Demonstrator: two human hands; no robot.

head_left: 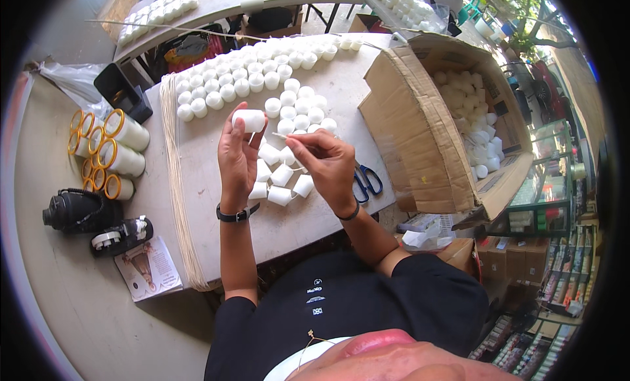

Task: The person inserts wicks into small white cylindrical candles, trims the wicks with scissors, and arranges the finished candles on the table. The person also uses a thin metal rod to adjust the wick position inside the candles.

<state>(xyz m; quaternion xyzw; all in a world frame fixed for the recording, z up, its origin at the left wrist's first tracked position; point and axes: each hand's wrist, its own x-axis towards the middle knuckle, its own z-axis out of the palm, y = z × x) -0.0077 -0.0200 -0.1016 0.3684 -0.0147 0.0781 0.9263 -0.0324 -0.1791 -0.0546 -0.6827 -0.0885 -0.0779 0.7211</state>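
My left hand (237, 159) holds a white votive candle (249, 121) raised over the table, lying sideways in the fingers. Close to its right, my right hand (325, 161) pinches the end of a thin pale wick (281, 136). Whether the wick touches the candle I cannot tell. Below and between my hands, several loose white candles (280, 196) lie tipped on their sides. Just beyond stands a cluster of upright candles (302, 107), and long rows of more candles (241, 87) stretch along the far side. A bundle of long pale wick strings (173, 158) runs down the table's left side.
Blue-handled scissors (367, 183) lie right of my right hand. A large open cardboard box (420, 125) full of white candles stands at the right. On the left are gold-rimmed white cylinders (125, 159), a black flask (82, 210), a tape dispenser (121, 237) and a printed sheet (148, 269).
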